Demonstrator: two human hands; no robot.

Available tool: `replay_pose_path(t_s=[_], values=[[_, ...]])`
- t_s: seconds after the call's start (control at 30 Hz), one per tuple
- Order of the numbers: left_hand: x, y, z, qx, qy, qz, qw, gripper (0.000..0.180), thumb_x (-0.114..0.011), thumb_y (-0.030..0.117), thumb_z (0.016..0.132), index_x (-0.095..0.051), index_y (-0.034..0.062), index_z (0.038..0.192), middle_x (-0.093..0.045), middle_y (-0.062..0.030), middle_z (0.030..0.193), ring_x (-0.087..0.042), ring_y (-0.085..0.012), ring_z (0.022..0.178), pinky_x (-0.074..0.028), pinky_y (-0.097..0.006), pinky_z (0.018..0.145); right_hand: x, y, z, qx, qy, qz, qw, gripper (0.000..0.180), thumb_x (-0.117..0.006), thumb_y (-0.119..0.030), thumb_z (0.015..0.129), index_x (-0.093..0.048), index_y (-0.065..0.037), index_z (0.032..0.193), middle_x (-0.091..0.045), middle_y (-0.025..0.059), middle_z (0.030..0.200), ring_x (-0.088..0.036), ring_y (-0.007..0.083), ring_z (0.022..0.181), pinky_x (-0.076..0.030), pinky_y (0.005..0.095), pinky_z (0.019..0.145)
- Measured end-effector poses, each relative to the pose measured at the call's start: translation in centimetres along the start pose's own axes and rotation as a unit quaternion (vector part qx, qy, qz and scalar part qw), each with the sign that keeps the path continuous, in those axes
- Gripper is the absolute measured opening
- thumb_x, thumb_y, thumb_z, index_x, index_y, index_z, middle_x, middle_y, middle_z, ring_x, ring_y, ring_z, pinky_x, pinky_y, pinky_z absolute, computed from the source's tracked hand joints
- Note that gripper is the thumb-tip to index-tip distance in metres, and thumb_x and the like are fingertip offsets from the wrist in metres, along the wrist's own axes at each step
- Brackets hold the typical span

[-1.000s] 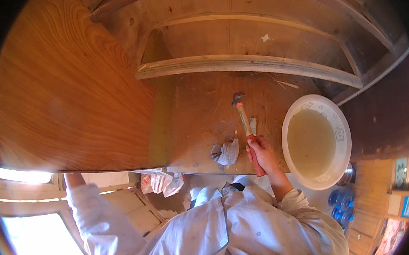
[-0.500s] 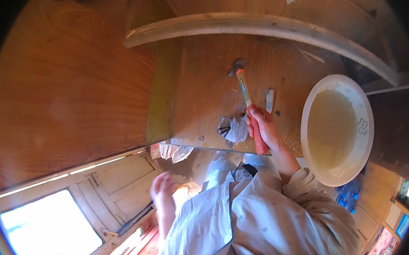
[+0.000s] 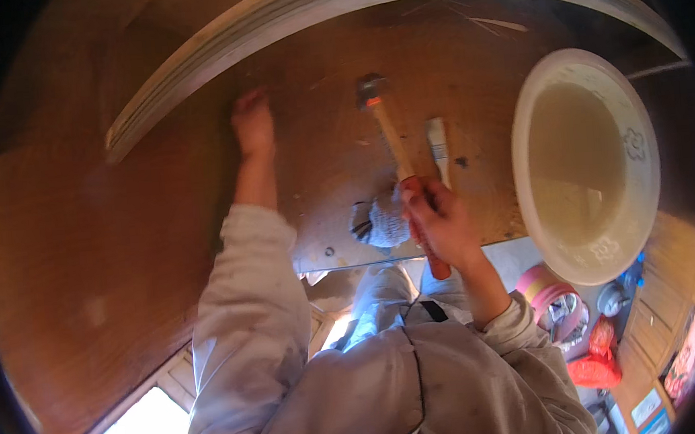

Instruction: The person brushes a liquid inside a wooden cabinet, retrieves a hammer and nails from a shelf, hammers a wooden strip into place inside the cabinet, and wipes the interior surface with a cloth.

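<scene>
My right hand (image 3: 449,230) is wrapped round the red grip of a hammer (image 3: 397,145). The dark hammer head points away from me over the brown wooden surface (image 3: 320,166). Beside that hand lies a crumpled grey knitted glove (image 3: 382,221), and just beyond it a flat brush with a pale end (image 3: 436,142). At the far left my left hand (image 3: 252,123) reaches over the wood with its fingers curled in. It is slightly blurred, and whatever its fingers hold, if anything, is hidden.
A long pale wooden moulding (image 3: 302,23) arches across the far side. On the right stands a white basin (image 3: 525,164) of cloudy water. Below it are a pink round container (image 3: 542,288) and a red plastic bag (image 3: 600,365). Wood slivers (image 3: 499,23) lie near the moulding.
My left hand has swung up from low beside my body to the far left of the wooden surface. The hammer stays in my right hand. The view has shifted.
</scene>
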State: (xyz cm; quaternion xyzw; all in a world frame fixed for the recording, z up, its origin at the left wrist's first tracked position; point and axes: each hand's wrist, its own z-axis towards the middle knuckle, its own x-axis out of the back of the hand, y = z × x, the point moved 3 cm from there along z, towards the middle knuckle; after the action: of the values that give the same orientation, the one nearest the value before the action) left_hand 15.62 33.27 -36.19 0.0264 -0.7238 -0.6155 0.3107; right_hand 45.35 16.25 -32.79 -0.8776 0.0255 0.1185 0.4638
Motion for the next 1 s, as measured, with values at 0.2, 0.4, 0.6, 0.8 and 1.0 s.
replay_pose_path(t_s=[0.2,0.4,0.6,0.8,1.0], values=[[-1.7,3.1,-15.0,0.244,-0.303,-0.313,0.866,0.019,-0.057,0.011,0.086,-0.058,0.0040,0.104,-0.055,-0.0173,0.125,-0.049,-0.0281,0.119,-0.037,-0.039,0.101,-0.1,-3.0,-1.4,0.084,0.140,-0.219,0.962,0.034,-0.061,-0.023,0.081,-0.053,-0.004,0.108,-0.064,0.0191,0.084,-0.064,0.0347,0.074,-0.050,0.0407,0.067],[0.0,4.1,-19.9,0.222,-0.293,-0.322,0.872,0.016,-0.056,0.005,0.086,-0.060,0.0020,0.102,-0.060,-0.0111,0.116,-0.053,-0.0180,0.111,-0.037,-0.030,0.098,-0.3,-1.3,-1.2,0.160,0.189,-0.391,0.887,0.037,-0.061,-0.019,0.078,-0.051,-0.006,0.111,-0.062,0.0206,0.091,-0.062,0.0385,0.079,-0.050,0.0466,0.069],[5.9,2.3,-20.7,0.149,-0.197,-0.131,0.960,0.014,-0.056,0.003,0.086,-0.062,0.0015,0.099,-0.063,-0.0073,0.109,-0.056,-0.0143,0.102,-0.039,-0.028,0.094,5.1,0.3,-1.3,0.184,0.281,-0.481,0.810,0.039,-0.064,-0.021,0.078,-0.050,-0.005,0.111,-0.062,0.0196,0.092,-0.061,0.0379,0.083,-0.049,0.0455,0.072],[7.6,-1.5,-25.0,0.204,-0.210,-0.202,0.935,0.018,-0.056,-0.001,0.084,-0.061,0.0008,0.101,-0.063,-0.0051,0.103,-0.057,-0.0137,0.097,-0.041,-0.027,0.091,5.9,-0.7,-1.7,0.261,0.307,-0.580,0.708,0.048,-0.067,-0.018,0.074,-0.050,-0.005,0.117,-0.053,0.0211,0.112,-0.054,0.0404,0.097,-0.046,0.0459,0.081],[8.1,-2.0,-26.2,0.175,-0.125,-0.189,0.958,0.009,-0.057,-0.001,0.086,-0.059,0.0025,0.094,-0.060,-0.0076,0.110,-0.055,-0.0132,0.099,-0.041,-0.027,0.091,-2.9,0.4,-2.2,0.336,-0.088,-0.607,0.715,0.057,-0.071,-0.018,0.064,-0.056,-0.015,0.118,-0.042,0.0143,0.132,-0.041,0.0353,0.120,-0.025,0.0573,0.102]])
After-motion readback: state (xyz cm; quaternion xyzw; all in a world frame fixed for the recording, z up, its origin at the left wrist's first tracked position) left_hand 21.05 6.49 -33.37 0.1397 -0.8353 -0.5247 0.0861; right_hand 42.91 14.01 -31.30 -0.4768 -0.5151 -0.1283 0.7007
